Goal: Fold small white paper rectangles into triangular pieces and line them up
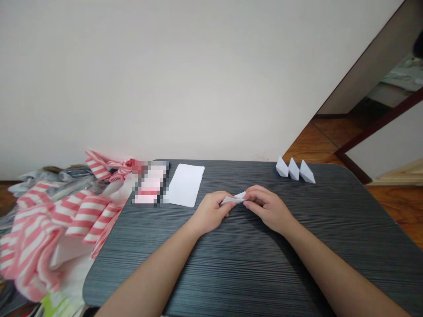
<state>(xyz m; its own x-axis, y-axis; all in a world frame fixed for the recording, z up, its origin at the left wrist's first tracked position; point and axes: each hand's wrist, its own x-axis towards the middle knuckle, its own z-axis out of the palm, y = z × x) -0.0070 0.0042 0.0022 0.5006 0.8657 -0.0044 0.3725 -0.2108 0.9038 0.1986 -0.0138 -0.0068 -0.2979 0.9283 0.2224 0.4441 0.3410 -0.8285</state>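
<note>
A small folded piece of white paper (236,199) is held between my two hands over the middle of the dark table. My left hand (213,212) pinches its left end, thumb on top. On the other end, the thumb and fingers of my right hand (268,207) close around the paper's tip. Parts of the paper are hidden behind my fingers. Beyond my left hand lies a stack of white paper sheets (187,185). Several steps to the right, three folded white paper boats (293,170) stand in a row near the table's far edge.
The dark, wood-grained table (231,264) has rounded corners and meets a pale wall (198,79) at the back. A blurred-out pink and white object (152,182) lies left of the sheets. Striped pink and white cloth (79,211) is heaped beside the table's left edge.
</note>
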